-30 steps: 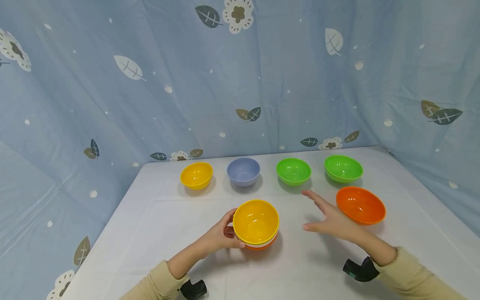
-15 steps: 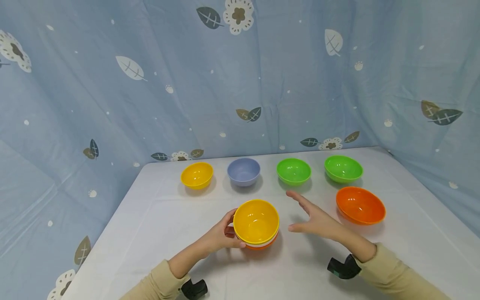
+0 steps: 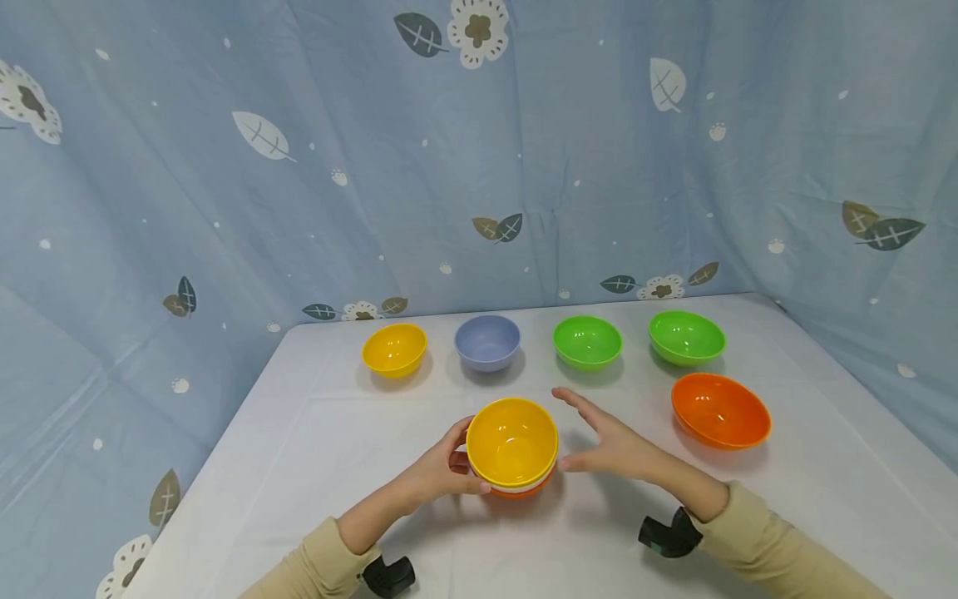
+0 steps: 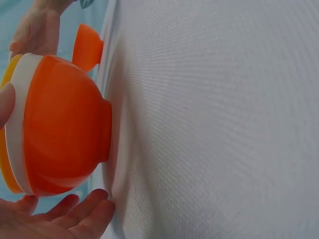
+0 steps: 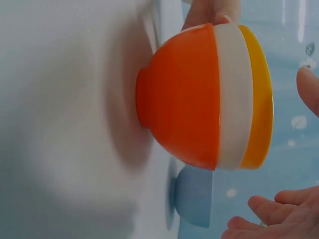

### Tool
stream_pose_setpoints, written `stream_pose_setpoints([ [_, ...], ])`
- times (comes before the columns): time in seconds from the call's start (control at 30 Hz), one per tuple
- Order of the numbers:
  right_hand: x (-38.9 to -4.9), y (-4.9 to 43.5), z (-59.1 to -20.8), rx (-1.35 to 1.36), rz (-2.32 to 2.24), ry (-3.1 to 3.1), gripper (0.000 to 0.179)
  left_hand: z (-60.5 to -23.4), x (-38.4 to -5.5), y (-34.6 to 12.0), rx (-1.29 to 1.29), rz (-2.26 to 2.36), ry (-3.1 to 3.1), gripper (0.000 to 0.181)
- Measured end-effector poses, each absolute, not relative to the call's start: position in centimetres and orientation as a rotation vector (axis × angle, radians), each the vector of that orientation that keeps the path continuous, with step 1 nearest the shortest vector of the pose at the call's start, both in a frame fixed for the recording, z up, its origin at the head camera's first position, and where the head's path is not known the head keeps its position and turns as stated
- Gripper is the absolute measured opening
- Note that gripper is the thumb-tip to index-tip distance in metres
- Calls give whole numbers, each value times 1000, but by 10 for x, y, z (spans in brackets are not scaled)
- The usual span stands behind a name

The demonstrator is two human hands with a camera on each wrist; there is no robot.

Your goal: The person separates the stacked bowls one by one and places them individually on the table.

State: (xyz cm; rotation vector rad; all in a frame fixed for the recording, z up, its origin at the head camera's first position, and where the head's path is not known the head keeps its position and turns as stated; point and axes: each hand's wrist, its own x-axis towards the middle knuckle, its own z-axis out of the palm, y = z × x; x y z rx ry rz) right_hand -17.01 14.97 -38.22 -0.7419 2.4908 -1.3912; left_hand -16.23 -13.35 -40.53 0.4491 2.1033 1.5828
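Note:
A stack of three nested bowls stands upright on the white-covered table: a yellow bowl (image 3: 512, 443) on top, a white bowl (image 5: 233, 97) in the middle and an orange bowl (image 4: 67, 124) at the bottom. My left hand (image 3: 434, 476) holds the stack from its left side, the thumb at the near rim and the fingers spread round the far side. To the right of the stack is my right hand (image 3: 619, 445), thumb and fingers apart, holding nothing. Its thumb tip is right beside the yellow rim in the head view.
Along the back of the table (image 3: 329, 416) stand a yellow bowl (image 3: 393, 351), a blue bowl (image 3: 487, 344), a green bowl (image 3: 587, 343) and another green bowl (image 3: 686, 338). A wide orange bowl (image 3: 720, 412) sits at the right, behind my right forearm. A patterned blue curtain (image 3: 419, 183) hangs behind.
My right hand has moved left, away from the wide orange bowl and up close to the stack. The left hand and the stacked bowls have stayed in place.

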Motion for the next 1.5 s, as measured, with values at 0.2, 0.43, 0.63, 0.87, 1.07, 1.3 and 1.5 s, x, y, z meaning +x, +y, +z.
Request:
stream_pose_setpoints([
  [0.2, -171, 141, -387, -721, -1365, 2444, 94, -407, -163, -134, 438, 1581, 2096, 90],
  [0.43, -170, 133, -388, -727, -1342, 2414, 100, -409, -165, -136, 442, 1576, 2090, 92],
  [0.63, -171, 126, -391, -767, -1317, 2429, 104, -409, -166, -136, 457, 1577, 2072, 95],
  [0.87, -172, 118, -394, -796, -1330, 2404, 109, -410, -166, -136, 470, 1563, 2082, 94],
  [1.07, -173, 112, -397, -780, -1322, 2401, 113, -410, -166, -136, 488, 1558, 2077, 92],
  [1.3, -173, 112, -398, -795, -1330, 2437, 110, -411, -167, -136, 486, 1572, 2070, 89],
  [1.5, -173, 112, -399, -774, -1342, 2449, 108, -411, -167, -136, 484, 1572, 2076, 93],
])
